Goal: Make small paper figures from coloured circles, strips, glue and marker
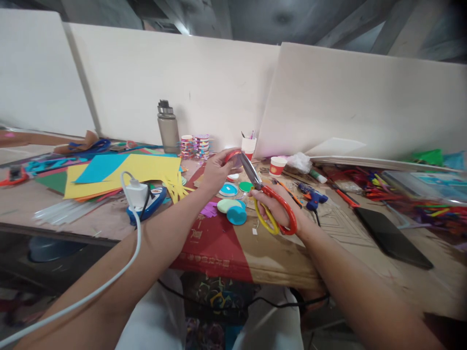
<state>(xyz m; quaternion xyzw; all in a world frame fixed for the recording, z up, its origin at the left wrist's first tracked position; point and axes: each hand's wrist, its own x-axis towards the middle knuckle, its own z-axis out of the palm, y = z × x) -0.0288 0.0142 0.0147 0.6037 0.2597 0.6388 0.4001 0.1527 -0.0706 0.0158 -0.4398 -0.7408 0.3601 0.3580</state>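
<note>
My right hand (272, 204) is closed through the handles of a pair of scissors (290, 211), one loop red and the other yellow. The metal blades point up and left, reaching a small red curved piece (232, 155). That piece is pinched in the fingers of my left hand (218, 171); its exact kind and whether the blades are cutting it are unclear. Below my hands lie a blue disc (236, 215), a pale green disc (226, 206), a dark green disc (245, 186) and purple paper strips (209, 209).
Left are yellow paper sheets (146, 167), a blue power strip (148, 204) with a white cable, and a bottle (168, 129). A red-and-white paper cup (278, 166), a blue glue gun (314, 197) and a black flat device (392, 236) are right. White boards stand behind.
</note>
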